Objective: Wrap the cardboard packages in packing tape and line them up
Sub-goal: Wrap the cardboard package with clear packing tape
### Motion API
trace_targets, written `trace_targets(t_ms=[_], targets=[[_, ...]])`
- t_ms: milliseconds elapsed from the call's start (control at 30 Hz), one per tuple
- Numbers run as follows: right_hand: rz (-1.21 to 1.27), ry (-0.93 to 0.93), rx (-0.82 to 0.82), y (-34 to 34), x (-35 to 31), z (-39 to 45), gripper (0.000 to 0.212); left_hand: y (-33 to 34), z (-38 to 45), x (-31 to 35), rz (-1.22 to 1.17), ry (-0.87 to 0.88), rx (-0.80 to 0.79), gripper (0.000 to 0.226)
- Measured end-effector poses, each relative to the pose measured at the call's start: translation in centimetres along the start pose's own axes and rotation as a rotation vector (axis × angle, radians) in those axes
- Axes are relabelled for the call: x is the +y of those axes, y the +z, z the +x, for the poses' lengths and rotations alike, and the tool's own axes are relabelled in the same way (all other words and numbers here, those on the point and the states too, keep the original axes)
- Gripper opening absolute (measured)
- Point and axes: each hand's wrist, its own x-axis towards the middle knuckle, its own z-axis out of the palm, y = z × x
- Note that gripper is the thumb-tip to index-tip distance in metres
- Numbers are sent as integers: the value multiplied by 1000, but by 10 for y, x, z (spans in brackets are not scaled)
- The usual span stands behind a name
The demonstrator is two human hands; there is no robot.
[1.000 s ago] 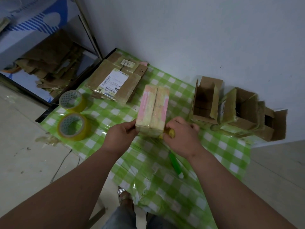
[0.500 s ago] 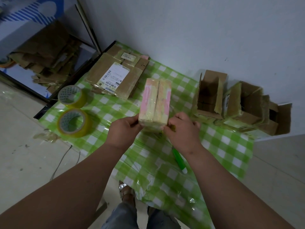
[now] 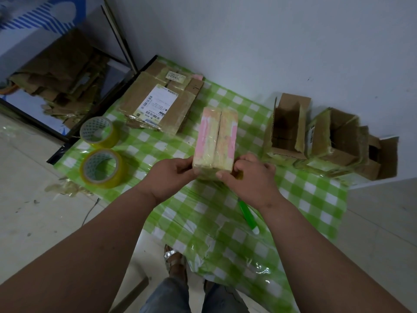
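Observation:
A pink and yellowish cardboard package (image 3: 216, 141), glossy with tape and split by a seam along its top, sits in the middle of the green checked table (image 3: 316, 199). My left hand (image 3: 171, 177) grips its near left corner. My right hand (image 3: 250, 177) pinches its near right end, thumb on the front face, with a small yellow object (image 3: 239, 175) tucked under the fingers. Two rolls of yellowish packing tape (image 3: 101, 168) (image 3: 98, 131) lie at the table's left edge.
Flat labelled cardboard packages (image 3: 158, 105) lie at the back left. Open cardboard boxes (image 3: 286, 127) (image 3: 338, 136) stand in a row at the back right by the wall. A green pen-like tool (image 3: 247, 213) lies under my right wrist. Cardboard scraps (image 3: 61, 73) pile on the floor left.
Both hands keep their hold on the package's near end; my right thumb has shifted onto its front face. The view has tilted slightly, and the package stays in place.

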Motion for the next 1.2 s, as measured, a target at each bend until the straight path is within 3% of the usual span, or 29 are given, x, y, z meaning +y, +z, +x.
trace_targets(t_ms=[267, 533, 767, 1000, 1200], targets=[[-20, -4, 86, 5, -4, 1, 33, 13, 8, -9, 138, 38, 209, 32], [-115, -21, 140, 11, -8, -1, 28, 17, 8, -5, 178, 55, 217, 41], [-109, 7, 138, 13, -11, -3, 26, 18, 12, -3, 203, 22, 254, 35], [-62, -27, -131, -7, -8, 3, 23, 13, 12, -5, 318, 75, 228, 30], [-17, -3, -16, -2, -13, -2, 22, 17, 13, -3, 252, 75, 246, 27]])
